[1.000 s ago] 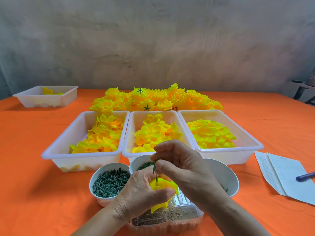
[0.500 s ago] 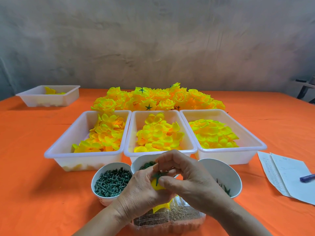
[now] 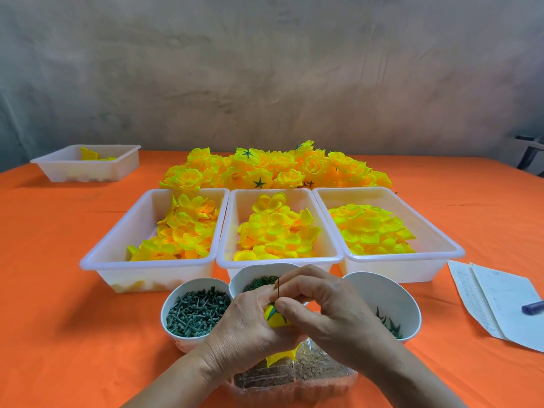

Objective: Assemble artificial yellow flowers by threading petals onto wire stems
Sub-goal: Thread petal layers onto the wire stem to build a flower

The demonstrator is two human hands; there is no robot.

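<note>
Just in front of the middle tray, both hands meet around one flower — a small, bright yellow bud of thin fabric petals, with pointed green sepals lying on its top. From the bud a thin dark wire stem stands straight up. The left hand has a closed grip: its fingers curl round the bud from the side, and a yellow petal tip hangs out below the palm. The right hand has a tight grip too — thumb and bent forefinger pinch the wire stem close to the sepals. Further from the middle tray, under the wrists, lies a clear plastic box with ribbed walls. Near the tray's front left corner a round white bowl is full of small dark green pegs. The middle tray itself is white, smooth and rectangular, and holds loose cupped petals. Behind it a heap of finished flowers lies on the orange cloth of the tabletop.
</note>
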